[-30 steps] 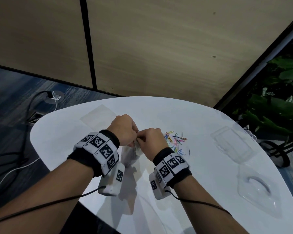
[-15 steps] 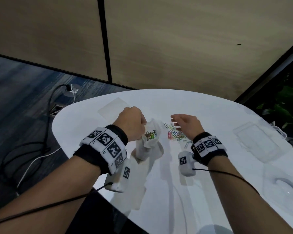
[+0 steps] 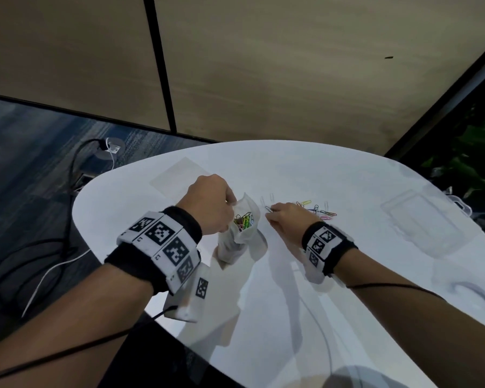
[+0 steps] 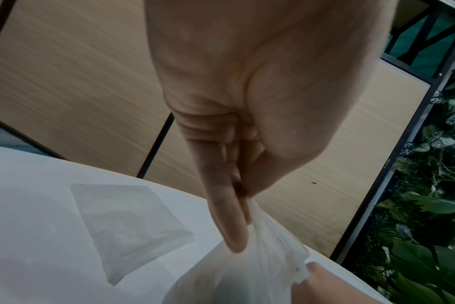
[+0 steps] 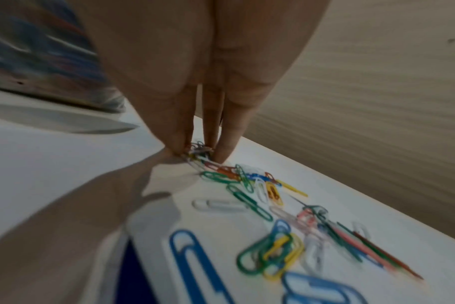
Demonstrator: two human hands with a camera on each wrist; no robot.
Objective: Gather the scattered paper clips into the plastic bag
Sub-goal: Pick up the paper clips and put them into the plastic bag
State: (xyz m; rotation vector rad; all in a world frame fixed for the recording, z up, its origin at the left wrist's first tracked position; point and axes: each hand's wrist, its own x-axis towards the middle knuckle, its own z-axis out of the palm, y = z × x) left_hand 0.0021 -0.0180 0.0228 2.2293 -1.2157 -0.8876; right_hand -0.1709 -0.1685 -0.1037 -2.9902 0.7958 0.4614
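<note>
A small clear plastic bag (image 3: 242,236) stands on the white table (image 3: 291,317) with several coloured paper clips (image 3: 244,221) inside it. My left hand (image 3: 207,204) pinches the bag's rim (image 4: 257,224) between thumb and forefinger and holds its mouth up. Just right of the bag, my right hand (image 3: 284,219) reaches down to the table, and its fingertips (image 5: 179,148) pinch a small bunch of clips (image 5: 199,151). More scattered clips (image 3: 321,212) lie to the right of that hand, spread loosely (image 5: 260,191) over the table.
A flat clear sleeve (image 3: 179,177) lies behind the left hand. At the right stand a clear plastic box (image 3: 420,222) and a second clear piece (image 3: 471,292). A card printed with blue clips (image 5: 195,263) lies under the right wrist. Cables run over the floor (image 3: 53,247) to the left.
One second ago both hands were together at the bag. The right hand left it, reached to the pile and now pinches clips at its left end. The left hand kept the bag.
</note>
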